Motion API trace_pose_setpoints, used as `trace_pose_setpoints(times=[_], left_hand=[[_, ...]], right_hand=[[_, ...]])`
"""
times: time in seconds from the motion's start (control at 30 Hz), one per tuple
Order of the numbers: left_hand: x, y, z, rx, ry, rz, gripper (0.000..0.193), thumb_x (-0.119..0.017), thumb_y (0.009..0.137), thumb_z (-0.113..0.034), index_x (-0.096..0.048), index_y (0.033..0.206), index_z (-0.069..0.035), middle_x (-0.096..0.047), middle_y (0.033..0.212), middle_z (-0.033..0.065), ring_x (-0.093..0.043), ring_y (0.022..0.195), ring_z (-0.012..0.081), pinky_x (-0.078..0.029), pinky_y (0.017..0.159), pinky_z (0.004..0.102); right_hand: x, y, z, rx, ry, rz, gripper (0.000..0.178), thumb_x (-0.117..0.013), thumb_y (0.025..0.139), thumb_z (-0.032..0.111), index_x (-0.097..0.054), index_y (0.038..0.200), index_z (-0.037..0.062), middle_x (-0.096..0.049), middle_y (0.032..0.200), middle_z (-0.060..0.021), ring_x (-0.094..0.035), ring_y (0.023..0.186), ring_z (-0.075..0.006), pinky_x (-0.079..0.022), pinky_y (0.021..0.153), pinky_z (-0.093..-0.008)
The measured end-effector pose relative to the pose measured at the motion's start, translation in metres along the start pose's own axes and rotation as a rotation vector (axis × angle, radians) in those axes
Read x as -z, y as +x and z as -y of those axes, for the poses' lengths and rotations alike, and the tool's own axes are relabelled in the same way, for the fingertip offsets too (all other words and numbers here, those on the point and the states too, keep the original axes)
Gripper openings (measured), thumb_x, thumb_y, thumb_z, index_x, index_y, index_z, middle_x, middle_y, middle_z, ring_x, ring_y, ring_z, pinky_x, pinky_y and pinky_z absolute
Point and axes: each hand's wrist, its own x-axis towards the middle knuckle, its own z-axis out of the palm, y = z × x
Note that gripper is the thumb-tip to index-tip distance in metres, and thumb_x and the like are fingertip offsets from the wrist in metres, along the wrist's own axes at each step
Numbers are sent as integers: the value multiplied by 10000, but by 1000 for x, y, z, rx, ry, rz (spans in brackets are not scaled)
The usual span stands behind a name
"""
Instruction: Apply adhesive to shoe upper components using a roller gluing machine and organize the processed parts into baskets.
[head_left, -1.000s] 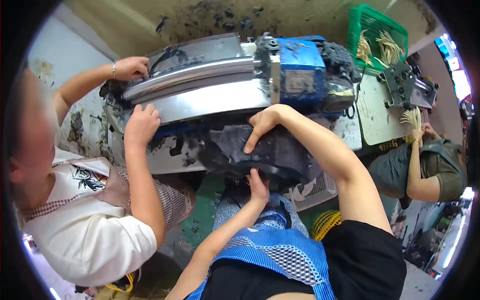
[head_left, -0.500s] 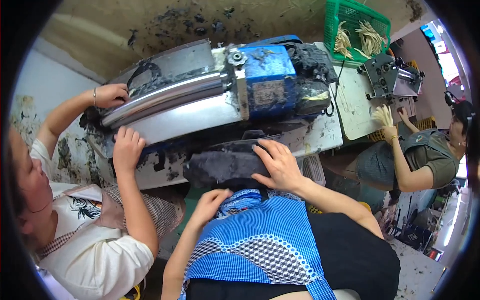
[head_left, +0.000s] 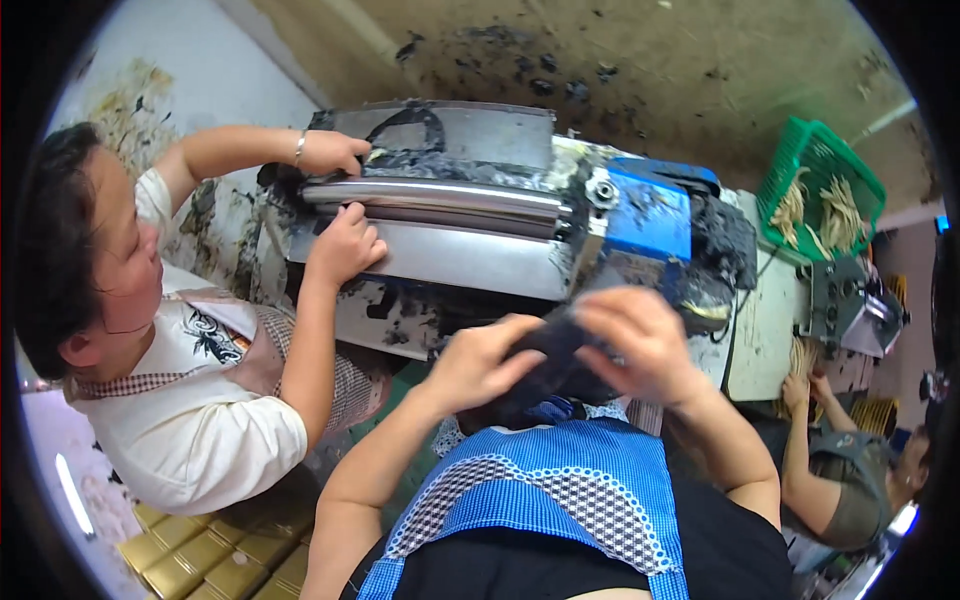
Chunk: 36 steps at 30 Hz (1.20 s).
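Note:
A black, soft-looking piece of material (head_left: 552,358) is just in front of my apron; its exact kind does not show. My left hand (head_left: 482,362) grips its left side, thumb and fingers pointing inward. Smeared by motion, my right hand (head_left: 640,345) curls over its right side. Beyond my hands stands a roller machine with shiny metal rollers (head_left: 440,200), a flat metal plate (head_left: 470,258) and a blue motor housing (head_left: 648,215). A co-worker at the left has one hand (head_left: 335,152) behind the rollers and the other (head_left: 348,245) at their front.
A green plastic basket (head_left: 790,165) with pale strips stands at the back right. Near it, another person works at a smaller roller machine (head_left: 858,305) on a pale table (head_left: 758,345). Gold-coloured tins (head_left: 200,560) sit at the lower left. The wall behind is stained black.
My left hand has come up from the apron's edge onto the black material. My right hand has lifted, and the material looks bunched. The view has swung, shifting the machine rightward.

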Motion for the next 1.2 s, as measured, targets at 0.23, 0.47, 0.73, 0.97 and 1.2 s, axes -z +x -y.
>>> trace_pose_setpoints(times=[0.23, 0.47, 0.73, 0.97, 1.2], left_hand=[[39, -48, 71, 634, -347, -427, 323, -733, 946, -183, -689, 1168, 47, -755, 1024, 136, -703, 975, 181, -533, 883, 312], [32, -6, 94, 470, -301, -615, 341, -763, 905, -118, -651, 1186, 38, -723, 1024, 156, -692, 926, 203, -531, 862, 316], [-32, -25, 31, -259, 216, -212, 342, -801, 798, -33, -652, 1106, -28, -651, 1134, 132, -640, 1066, 307, -521, 891, 420], [-80, 13, 31, -397, 373, 67, 265, -732, 795, -107, -636, 1038, -67, -619, 973, 89, -638, 957, 297, -509, 823, 424], [-39, -19, 15, -392, 292, 150, 259, -678, 827, -87, -633, 1081, -67, -675, 897, 108, -705, 788, 298, -565, 685, 411]], right_hand=[[17, 134, -75, -268, 99, 104, 279, -731, 905, 265, -694, 1016, 12, -712, 1034, -159, -691, 953, -307, -542, 875, -417], [-131, 219, -148, -554, 38, 1045, 892, -388, 955, 817, -781, 998, 18, -687, 1260, -234, -610, 1208, -381, -422, 1096, -464], [-144, 211, -178, -525, -83, 844, 451, -673, 860, 307, -694, 1183, -8, -718, 1179, -207, -693, 1102, -333, -556, 915, -458], [-98, 195, -99, -151, -405, 495, 316, -700, 784, 160, -692, 1087, 73, -761, 1004, -163, -738, 962, -374, -590, 791, -482], [-64, 209, -73, 72, -411, 348, 443, -699, 784, 80, -511, 1185, 98, -695, 766, -198, -702, 777, -424, -545, 655, -525]])
